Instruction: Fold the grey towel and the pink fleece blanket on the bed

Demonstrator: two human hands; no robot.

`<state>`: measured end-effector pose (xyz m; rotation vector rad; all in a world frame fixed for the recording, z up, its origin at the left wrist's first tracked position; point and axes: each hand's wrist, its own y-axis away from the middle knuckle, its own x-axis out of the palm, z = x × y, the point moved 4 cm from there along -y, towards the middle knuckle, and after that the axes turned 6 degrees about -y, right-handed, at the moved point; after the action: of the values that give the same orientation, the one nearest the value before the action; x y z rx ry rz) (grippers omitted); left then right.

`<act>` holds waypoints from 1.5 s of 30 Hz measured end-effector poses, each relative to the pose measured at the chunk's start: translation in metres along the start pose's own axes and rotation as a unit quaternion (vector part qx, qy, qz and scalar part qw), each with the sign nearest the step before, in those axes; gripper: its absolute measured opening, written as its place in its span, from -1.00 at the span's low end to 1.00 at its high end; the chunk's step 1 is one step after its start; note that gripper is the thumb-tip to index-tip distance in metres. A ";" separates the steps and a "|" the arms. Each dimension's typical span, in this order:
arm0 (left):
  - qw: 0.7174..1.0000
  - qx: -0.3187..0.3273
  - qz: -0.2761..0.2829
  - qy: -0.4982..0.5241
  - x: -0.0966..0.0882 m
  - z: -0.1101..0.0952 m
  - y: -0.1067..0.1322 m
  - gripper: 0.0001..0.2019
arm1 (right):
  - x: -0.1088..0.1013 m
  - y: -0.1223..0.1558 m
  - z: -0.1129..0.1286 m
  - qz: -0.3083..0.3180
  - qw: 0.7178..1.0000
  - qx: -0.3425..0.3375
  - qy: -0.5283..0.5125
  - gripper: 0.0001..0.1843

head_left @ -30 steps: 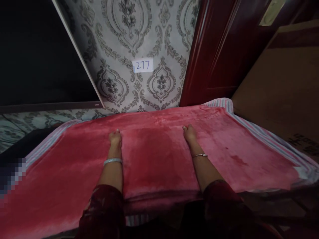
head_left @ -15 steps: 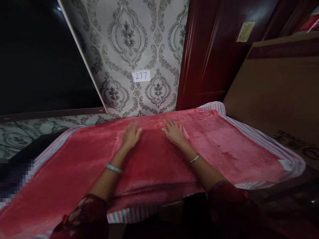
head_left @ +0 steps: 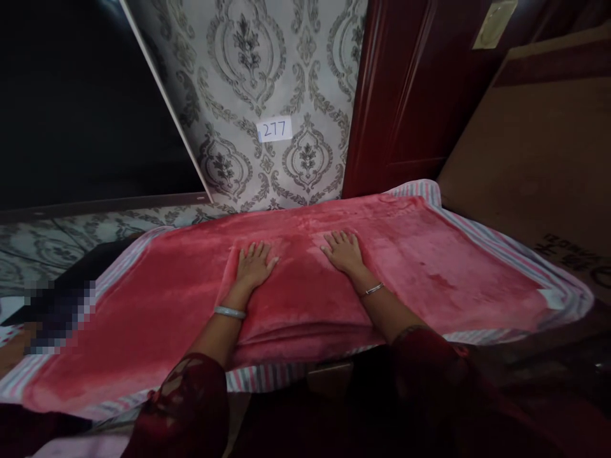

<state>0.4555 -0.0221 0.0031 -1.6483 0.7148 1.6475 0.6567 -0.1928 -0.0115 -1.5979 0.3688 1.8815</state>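
A folded pink-red plush blanket (head_left: 300,296) lies in front of me, its layered fold edge facing my body. It rests on a wide plush spread (head_left: 157,305) of the same colour with a striped white, pink and grey border. On the far left part of the folded piece my left hand (head_left: 255,264) lies flat, fingers spread. My right hand (head_left: 342,251) presses flat on its far right part, fingers also apart. Neither hand grips anything. A bangle circles each wrist.
A large dark screen (head_left: 86,108) stands at the back left against patterned wallpaper (head_left: 305,57). A paper label reading 277 (head_left: 274,130) is stuck there. To the right are a dark red door panel (head_left: 405,89) and a big cardboard box (head_left: 539,152).
Both hands have come to rest flat on the folded blanket, where they were blurred and more raised before. The camera view has shifted slightly.
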 end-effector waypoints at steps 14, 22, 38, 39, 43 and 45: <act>0.994 0.065 -0.054 0.064 -0.025 -0.021 0.071 -0.40 | -0.034 0.065 0.003 -0.054 0.996 -0.047 -0.055 -0.27; 0.992 0.123 -0.006 0.000 0.005 -0.082 0.093 -0.38 | 0.006 0.107 0.052 0.009 0.996 -0.085 -0.025 -0.34; 0.994 0.037 -0.099 0.000 0.019 0.034 0.175 -0.40 | 0.001 0.175 -0.058 -0.076 0.991 -0.016 -0.107 -0.41; 0.994 0.021 -0.107 0.007 0.021 0.037 0.180 -0.40 | 0.003 0.181 -0.065 -0.086 0.985 -0.008 -0.147 -0.39; 0.983 -0.014 -0.180 0.024 0.019 0.029 0.194 -0.38 | 0.006 0.196 -0.081 -0.099 0.959 0.008 -0.266 -0.32; 0.972 0.033 -0.232 0.028 0.012 0.007 0.196 -0.32 | 0.004 0.198 -0.082 -0.099 0.949 0.017 -0.297 -0.29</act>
<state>0.2979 -0.1355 -0.0262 -1.6653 0.3640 1.2349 0.5968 -0.3907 -0.0700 -0.9314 -0.0229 2.0646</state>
